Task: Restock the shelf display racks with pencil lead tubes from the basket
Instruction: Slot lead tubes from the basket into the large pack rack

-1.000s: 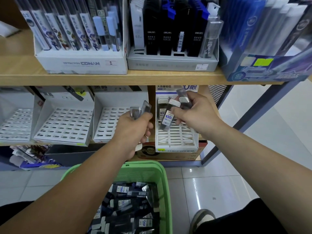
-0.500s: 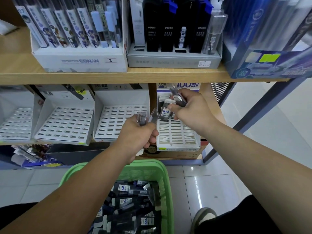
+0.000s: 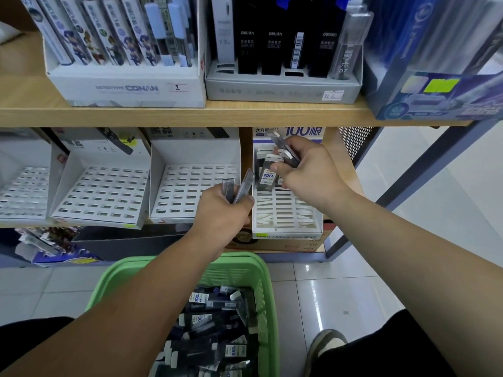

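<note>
White slotted racks [image 3: 100, 191] stand on the lower shelf [image 3: 27, 223]. The left hand [image 3: 221, 213] grips a few tubes [image 3: 239, 187] above the green basket [image 3: 245, 259] of loose tubes [image 3: 206, 322]. The right hand [image 3: 310, 172] clutches more, pinching one labelled tube [image 3: 268, 177] upright at the back of the right rack [image 3: 285, 216].

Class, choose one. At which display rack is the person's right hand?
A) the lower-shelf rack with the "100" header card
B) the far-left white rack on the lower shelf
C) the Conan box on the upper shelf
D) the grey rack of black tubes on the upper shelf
A: the right hand, fingers curled round several lead tubes, is at the rack with the "100" header on the lower shelf.
</note>
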The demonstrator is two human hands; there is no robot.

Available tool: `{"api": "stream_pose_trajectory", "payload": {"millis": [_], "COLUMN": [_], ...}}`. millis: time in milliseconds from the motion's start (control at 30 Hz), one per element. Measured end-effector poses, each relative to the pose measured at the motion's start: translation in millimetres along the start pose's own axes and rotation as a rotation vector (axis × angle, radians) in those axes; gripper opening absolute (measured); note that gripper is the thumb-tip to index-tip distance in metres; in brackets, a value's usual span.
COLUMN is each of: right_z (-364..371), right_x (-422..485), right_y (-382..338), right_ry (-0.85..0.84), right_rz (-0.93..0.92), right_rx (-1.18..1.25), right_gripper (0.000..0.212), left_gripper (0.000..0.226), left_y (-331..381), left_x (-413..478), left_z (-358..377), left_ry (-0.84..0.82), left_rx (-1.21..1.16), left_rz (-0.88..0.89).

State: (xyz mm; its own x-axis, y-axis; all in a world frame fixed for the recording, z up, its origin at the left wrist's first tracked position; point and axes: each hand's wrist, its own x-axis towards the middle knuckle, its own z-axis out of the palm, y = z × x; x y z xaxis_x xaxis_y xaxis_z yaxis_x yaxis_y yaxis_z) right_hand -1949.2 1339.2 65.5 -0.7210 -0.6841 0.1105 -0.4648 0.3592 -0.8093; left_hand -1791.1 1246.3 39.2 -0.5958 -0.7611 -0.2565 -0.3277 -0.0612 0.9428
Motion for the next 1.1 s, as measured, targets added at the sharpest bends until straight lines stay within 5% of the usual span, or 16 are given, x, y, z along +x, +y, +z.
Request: {"api": "stream_pose_trajectory", "payload": {"millis": [1100], "right_z": [2.6], "right_x": [-2.9], "right_y": [-6.9], "right_ry": [0.014], "right_rz": [-0.115], "right_rx": [-0.179], "right_gripper": [0.02], "left_gripper": [0.021], "left_y": [-11.0], "left_x": [8.8], "left_z": [4.2], "left_ry": [0.037], "left_rx": [-0.002], "left_rz": [-0.011]}}
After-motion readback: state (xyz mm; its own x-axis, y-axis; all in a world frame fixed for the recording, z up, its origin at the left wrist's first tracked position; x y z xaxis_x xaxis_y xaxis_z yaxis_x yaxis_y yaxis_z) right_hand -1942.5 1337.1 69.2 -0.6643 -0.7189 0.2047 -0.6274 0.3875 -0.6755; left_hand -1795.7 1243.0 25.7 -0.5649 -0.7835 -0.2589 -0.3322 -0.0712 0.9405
